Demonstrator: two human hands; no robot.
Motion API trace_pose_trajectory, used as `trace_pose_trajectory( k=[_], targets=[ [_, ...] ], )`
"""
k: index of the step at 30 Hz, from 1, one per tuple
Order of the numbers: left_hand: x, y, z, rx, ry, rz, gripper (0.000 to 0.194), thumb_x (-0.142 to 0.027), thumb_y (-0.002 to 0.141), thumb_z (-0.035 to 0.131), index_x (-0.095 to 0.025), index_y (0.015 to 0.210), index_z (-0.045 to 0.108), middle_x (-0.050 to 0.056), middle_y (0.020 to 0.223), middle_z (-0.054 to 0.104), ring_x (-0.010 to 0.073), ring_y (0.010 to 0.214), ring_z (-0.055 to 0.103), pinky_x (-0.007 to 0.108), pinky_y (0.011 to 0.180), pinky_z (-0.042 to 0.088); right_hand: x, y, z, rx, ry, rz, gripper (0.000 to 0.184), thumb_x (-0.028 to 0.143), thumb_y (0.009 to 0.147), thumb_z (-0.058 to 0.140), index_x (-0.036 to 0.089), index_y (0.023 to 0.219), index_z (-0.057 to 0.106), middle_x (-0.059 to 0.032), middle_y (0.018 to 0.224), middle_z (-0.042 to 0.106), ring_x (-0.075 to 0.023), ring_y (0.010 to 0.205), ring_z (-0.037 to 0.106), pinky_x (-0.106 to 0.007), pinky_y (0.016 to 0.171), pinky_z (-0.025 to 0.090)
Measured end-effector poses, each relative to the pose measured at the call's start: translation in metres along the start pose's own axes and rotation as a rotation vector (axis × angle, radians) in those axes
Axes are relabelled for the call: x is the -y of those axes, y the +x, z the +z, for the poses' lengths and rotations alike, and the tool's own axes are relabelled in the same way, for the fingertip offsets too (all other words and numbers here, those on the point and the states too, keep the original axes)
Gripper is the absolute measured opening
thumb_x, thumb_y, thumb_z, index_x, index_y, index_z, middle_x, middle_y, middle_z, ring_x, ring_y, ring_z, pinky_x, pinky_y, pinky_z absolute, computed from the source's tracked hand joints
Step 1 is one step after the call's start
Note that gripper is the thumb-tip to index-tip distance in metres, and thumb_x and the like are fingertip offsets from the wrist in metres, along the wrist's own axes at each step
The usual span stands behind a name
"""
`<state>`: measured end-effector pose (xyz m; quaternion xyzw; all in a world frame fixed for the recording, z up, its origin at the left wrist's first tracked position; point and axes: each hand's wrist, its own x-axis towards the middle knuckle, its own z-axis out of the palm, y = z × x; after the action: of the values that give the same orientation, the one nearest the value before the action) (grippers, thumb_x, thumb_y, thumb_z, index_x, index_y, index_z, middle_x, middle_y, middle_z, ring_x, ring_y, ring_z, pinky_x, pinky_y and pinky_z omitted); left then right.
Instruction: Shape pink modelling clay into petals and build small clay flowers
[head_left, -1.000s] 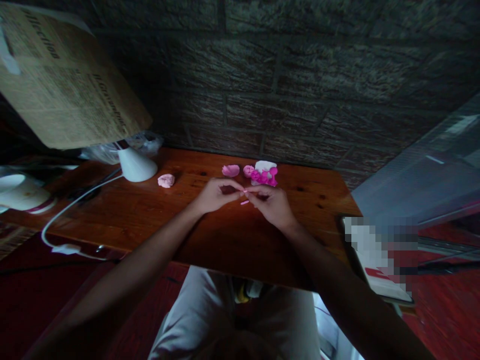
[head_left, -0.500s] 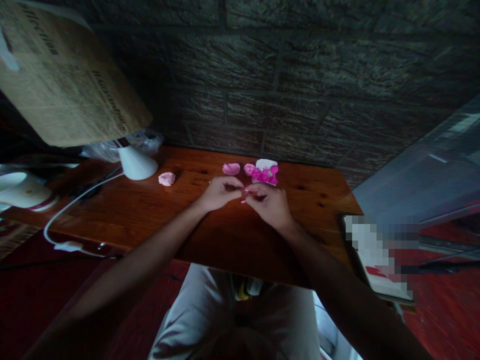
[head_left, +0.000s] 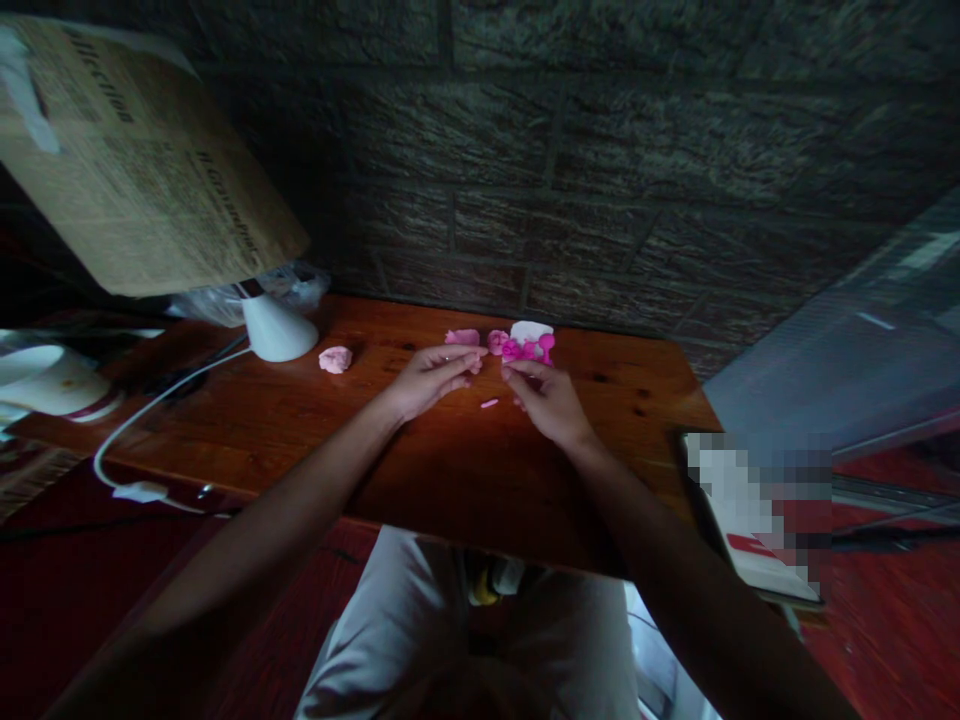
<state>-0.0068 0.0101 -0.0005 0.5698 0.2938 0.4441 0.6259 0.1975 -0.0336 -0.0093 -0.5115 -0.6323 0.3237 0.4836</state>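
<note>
My left hand (head_left: 435, 382) is over the table with its fingertips pinched together; what they hold, if anything, is too small to make out. Just to its right, my right hand (head_left: 551, 402) also pinches thumb against finger, its tips close to the bright pink shaped pieces (head_left: 527, 349). A gap separates the two hands. Below that gap a short pink stick of clay-like stuff (head_left: 489, 403) lies on the wood. Behind my fingers are a flat pink clay-like piece (head_left: 462, 337), a round pink lump (head_left: 498, 342) and a white piece (head_left: 531, 329).
On the wooden table (head_left: 300, 430), a paler pink lump (head_left: 335, 360) sits near the lamp's white base (head_left: 279, 330). The newspaper-print lampshade (head_left: 150, 170) leans in at left. A white cup (head_left: 52, 380) stands at far left, and a brick wall (head_left: 487, 140) rises behind.
My hands have moved apart from where their fingertips met over a tiny pink bit. The short pink stick on the table now shows fully between them.
</note>
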Motion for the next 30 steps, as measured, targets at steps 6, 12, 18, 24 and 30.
trace_pose_trajectory(
  k=[6, 12, 18, 24, 30],
  targets=[
    [-0.004, -0.001, 0.001, -0.005, -0.093, -0.075, 0.038, -0.044, 0.068, 0.093, -0.016, 0.088, 0.079, 0.002, 0.08, 0.067, 0.0098, 0.076, 0.062, 0.021, 0.07, 0.052, -0.007, -0.002, -0.002, 0.022, -0.512, -0.06, 0.02, 0.012, 0.088, 0.066, 0.024, 0.094, 0.081, -0.0087, 0.096, 0.081, -0.0241, 0.084, 0.075, -0.039, 0.086, 0.058],
    [0.001, -0.001, 0.002, 0.026, 0.029, -0.014, 0.04, -0.052, 0.075, 0.085, -0.015, 0.08, 0.072, 0.002, 0.076, 0.066, 0.0116, 0.074, 0.062, 0.026, 0.071, 0.052, 0.003, -0.002, -0.009, 0.012, -0.554, -0.037, 0.017, 0.013, 0.088, 0.067, 0.022, 0.092, 0.081, -0.0105, 0.095, 0.081, -0.0259, 0.083, 0.075, -0.041, 0.085, 0.057],
    [0.006, -0.002, 0.008, 0.047, 0.223, 0.15, 0.038, -0.05, 0.072, 0.088, -0.015, 0.083, 0.078, 0.004, 0.081, 0.076, 0.0143, 0.073, 0.066, 0.029, 0.075, 0.053, 0.016, -0.004, -0.008, 0.208, 0.326, 0.202, 0.024, 0.042, 0.086, 0.074, 0.023, 0.099, 0.079, -0.0056, 0.099, 0.081, -0.0169, 0.076, 0.074, -0.025, 0.058, 0.05],
    [0.008, -0.002, 0.011, 0.093, 0.372, 0.318, 0.035, -0.05, 0.075, 0.087, -0.017, 0.08, 0.078, 0.005, 0.081, 0.078, 0.0153, 0.074, 0.07, 0.029, 0.076, 0.056, 0.016, -0.006, -0.004, 0.263, 0.673, 0.397, 0.034, 0.043, 0.063, 0.093, 0.023, 0.088, 0.082, -0.0034, 0.083, 0.079, -0.0136, 0.076, 0.071, -0.024, 0.066, 0.05],
    [0.006, -0.003, 0.01, 0.038, 0.546, 0.477, 0.034, -0.047, 0.08, 0.084, -0.016, 0.094, 0.08, 0.007, 0.088, 0.077, 0.0154, 0.077, 0.067, 0.027, 0.072, 0.052, 0.014, -0.001, -0.008, 0.243, 0.7, 0.399, 0.034, 0.036, 0.059, 0.096, 0.024, 0.088, 0.084, -0.003, 0.086, 0.08, -0.0124, 0.076, 0.067, -0.025, 0.068, 0.049]
  ],
)
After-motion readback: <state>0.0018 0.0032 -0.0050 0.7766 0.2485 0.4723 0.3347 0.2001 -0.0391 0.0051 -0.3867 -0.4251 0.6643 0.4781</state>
